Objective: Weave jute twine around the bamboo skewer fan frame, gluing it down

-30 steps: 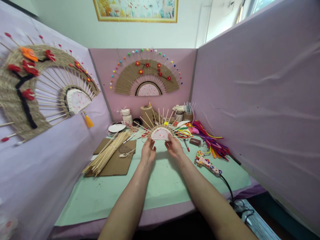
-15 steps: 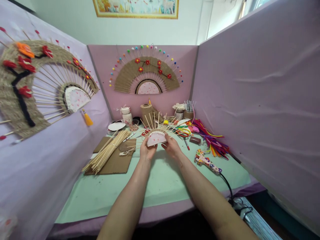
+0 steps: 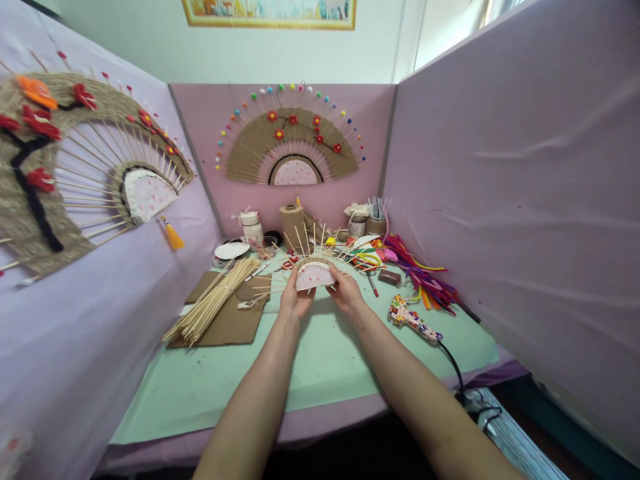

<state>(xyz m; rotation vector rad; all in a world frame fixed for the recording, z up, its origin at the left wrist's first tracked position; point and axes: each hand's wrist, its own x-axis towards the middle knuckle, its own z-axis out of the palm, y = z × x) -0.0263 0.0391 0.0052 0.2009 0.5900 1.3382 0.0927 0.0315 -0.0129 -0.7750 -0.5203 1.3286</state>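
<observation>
Between both hands, above the green-covered table, is a small fan frame [image 3: 314,277]. It has a half-round base in pale cloth with pink spots, edged in white, and thin wooden sticks spread out from its curved side. My left hand [image 3: 296,298] grips the left end of the base, thumb in front and fingers beneath. The right end is gripped by my right hand [image 3: 345,290] in the same way. Most fingertips are hidden behind and under the base. A bundle of wooden sticks [image 3: 215,300] lies on brown cardboard [image 3: 243,323] to the left.
On the right rest a patterned glue gun [image 3: 414,320] with a black cord, purple pipe cleaners [image 3: 423,277] and a brown block [image 3: 389,277]. A twine roll [image 3: 294,227] and a white jar [image 3: 251,229] stand behind. Finished fans [image 3: 295,143] hang on the partitions.
The whole view has shifted slightly, with the wall fans now a little higher and further left. Both hands keep hold of the fan frame, almost in the same spot.
</observation>
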